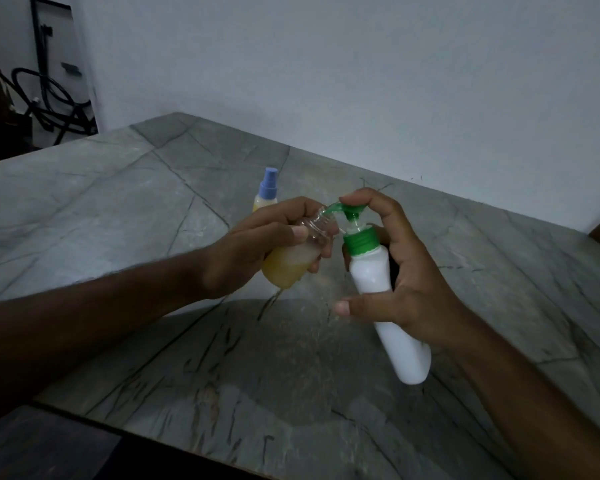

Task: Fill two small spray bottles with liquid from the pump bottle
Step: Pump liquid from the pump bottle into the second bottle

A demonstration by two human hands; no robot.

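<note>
Two bottles are held above the stone table [118, 188]: an uncapped spray bottle [291, 258] gripped by the left hand [257, 244], and a white pump bottle [385, 299] clasped by the right hand [413, 271], forefinger on the green pump head [350, 211], spout at the open neck. No labels are legible. Beyond the left hand stands a blue-capped spray bottle [266, 190].

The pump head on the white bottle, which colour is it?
Green, like the collar under it; the pump head shows clearly in the head view.

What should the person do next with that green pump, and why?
Probably press the green pump head again with the right hand. Its spout already sits at the open neck of the small bottle held by the left hand, and the yellowish liquid fills only its lower part.
</note>
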